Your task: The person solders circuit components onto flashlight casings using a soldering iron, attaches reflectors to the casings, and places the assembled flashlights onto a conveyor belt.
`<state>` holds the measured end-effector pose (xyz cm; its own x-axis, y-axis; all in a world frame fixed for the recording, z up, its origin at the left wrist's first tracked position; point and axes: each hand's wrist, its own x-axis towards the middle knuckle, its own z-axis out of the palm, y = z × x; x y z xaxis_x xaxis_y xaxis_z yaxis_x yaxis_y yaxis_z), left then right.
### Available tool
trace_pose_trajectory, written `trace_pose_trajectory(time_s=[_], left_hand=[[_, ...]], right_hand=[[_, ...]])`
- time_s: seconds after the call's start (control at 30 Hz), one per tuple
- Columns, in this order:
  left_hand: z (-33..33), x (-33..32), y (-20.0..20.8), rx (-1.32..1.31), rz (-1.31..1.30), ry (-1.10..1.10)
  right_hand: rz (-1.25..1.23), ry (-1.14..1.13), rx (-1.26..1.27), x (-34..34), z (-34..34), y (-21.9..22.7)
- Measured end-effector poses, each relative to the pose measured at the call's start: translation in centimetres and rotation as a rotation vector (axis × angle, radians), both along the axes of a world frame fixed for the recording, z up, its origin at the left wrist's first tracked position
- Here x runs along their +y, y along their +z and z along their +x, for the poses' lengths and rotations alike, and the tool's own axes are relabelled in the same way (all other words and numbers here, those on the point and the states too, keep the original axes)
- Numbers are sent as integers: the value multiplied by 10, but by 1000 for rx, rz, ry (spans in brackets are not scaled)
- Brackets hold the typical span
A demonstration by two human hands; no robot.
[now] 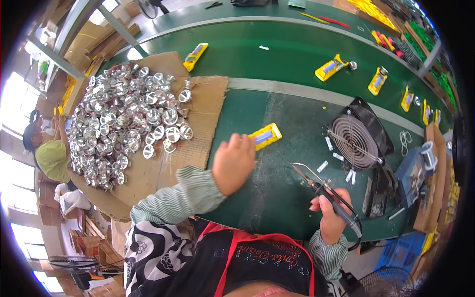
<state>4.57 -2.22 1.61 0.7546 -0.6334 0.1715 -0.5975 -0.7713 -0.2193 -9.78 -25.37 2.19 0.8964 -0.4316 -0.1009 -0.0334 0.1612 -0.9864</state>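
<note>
My left hand reaches over the green bench top with its fingers closed on the near end of a yellow plastic casing. A blue-violet cylindrical cell lies inside that casing; my fingers hide its other end. In my right hand is a soldering iron with a dark handle, held like a pen, its tip pointing up and left. A thin curved metal tube runs alongside the iron's tip. The tip is apart from the casing. Left of my left hand, many silver reflector cups with thin wires are heaped on cardboard.
A black fan with a round wire guard stands at the right, small white pieces beside it. Behind it is a solder spool. More yellow casings lie on the green belt beyond the metal rail. Another person works at far left.
</note>
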Motion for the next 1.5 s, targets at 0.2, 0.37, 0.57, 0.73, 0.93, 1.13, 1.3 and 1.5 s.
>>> trace_pose_trajectory(time_s=[0.2,0.37,0.57,0.73,0.93,1.13,1.3,1.5], left_hand=[[9,26,0,230,-99,-8],[-4,15,1,380,-189,0],[39,36,3,213,-354,-109],[186,84,-5,-113,231,319],[248,114,-32,1,95,286],[214,112,-8,221,-301,36],[130,87,24,411,-527,81],[37,65,21,566,-616,52]], right_hand=[[11,17,-6,7,-7,2],[-8,21,-15,11,-6,6],[-27,22,14,12,-5,7],[-7,47,23,16,1,4],[5,63,23,16,6,3],[9,78,73,16,9,5],[-33,120,61,18,11,7],[-2,172,39,19,11,4]])
